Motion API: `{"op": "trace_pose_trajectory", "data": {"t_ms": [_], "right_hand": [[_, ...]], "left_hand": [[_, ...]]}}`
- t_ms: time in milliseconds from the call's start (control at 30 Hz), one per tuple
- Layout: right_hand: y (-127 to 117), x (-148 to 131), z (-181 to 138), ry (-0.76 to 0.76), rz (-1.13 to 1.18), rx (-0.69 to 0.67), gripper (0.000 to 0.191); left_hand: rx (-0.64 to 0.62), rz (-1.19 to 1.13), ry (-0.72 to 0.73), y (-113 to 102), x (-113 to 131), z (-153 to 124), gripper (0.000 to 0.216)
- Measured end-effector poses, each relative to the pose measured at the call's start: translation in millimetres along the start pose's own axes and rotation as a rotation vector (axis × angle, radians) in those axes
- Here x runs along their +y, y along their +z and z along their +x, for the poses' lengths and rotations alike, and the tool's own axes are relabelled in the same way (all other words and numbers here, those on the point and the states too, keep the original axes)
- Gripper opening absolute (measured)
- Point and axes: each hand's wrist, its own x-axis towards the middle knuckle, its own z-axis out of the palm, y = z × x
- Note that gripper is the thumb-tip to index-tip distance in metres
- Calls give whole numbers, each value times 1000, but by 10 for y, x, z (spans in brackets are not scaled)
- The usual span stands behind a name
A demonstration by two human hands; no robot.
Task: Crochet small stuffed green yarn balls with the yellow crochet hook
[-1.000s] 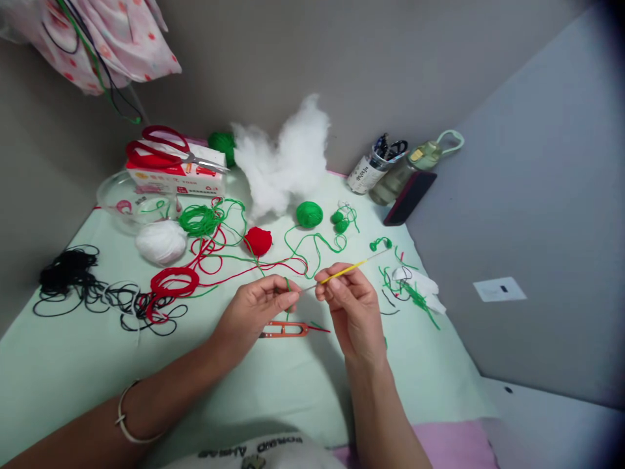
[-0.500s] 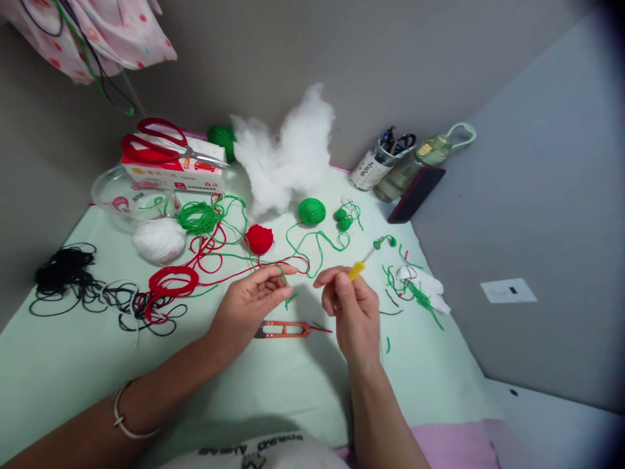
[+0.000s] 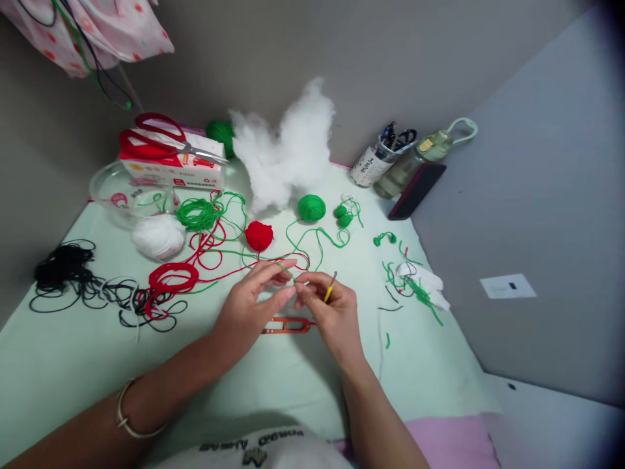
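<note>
My left hand [image 3: 251, 299] is closed on a strand of green yarn [image 3: 286, 268] that runs over its index finger. My right hand [image 3: 332, 309] meets it fingertip to fingertip and pinches the same green yarn. A crochet hook with a yellow handle [image 3: 329, 289] is tucked between the right hand's fingers, its metal tip pointing up and away. Under the hands lie orange thread snips [image 3: 288, 326], partly covered. Behind them are a red yarn ball [image 3: 258, 236] and a green yarn ball [image 3: 311, 208], with loose strands trailing toward the hands.
White stuffing [image 3: 288, 156] stands at the back. On the left are red scissors [image 3: 161, 140] on a box, a clear bowl [image 3: 105, 195], white yarn [image 3: 159, 236] and tangled black yarn [image 3: 63, 267]. Right: pen cup [image 3: 374, 163], bottle [image 3: 395, 176], phone [image 3: 417, 191], yarn scraps [image 3: 422, 296].
My right hand has moved left to meet my left hand and now pinches the green yarn. The crochet hook has swung to point more upright.
</note>
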Motion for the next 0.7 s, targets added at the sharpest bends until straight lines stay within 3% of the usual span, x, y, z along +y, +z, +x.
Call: {"op": "trace_pose_trajectory", "data": {"t_ms": [100, 200, 333, 533, 633, 700], "right_hand": [[21, 19, 22, 8, 38, -27, 12], [29, 31, 50, -3, 74, 25, 11], [-10, 42, 98, 50, 203, 105, 17], [-87, 49, 159, 190, 545, -67, 27], [-100, 51, 151, 203, 504, -101, 26], [-99, 55, 133, 184, 425, -106, 25]], "left_hand": [[27, -347, -189, 31, -16, 7, 28], [146, -451, -207, 60, -76, 10, 19], [124, -357, -205, 74, -145, -5, 19], [39, -298, -241, 41, -152, 7, 17], [24, -242, -184, 11, -120, 17, 14], [37, -123, -50, -9, -92, 13, 10]]}}
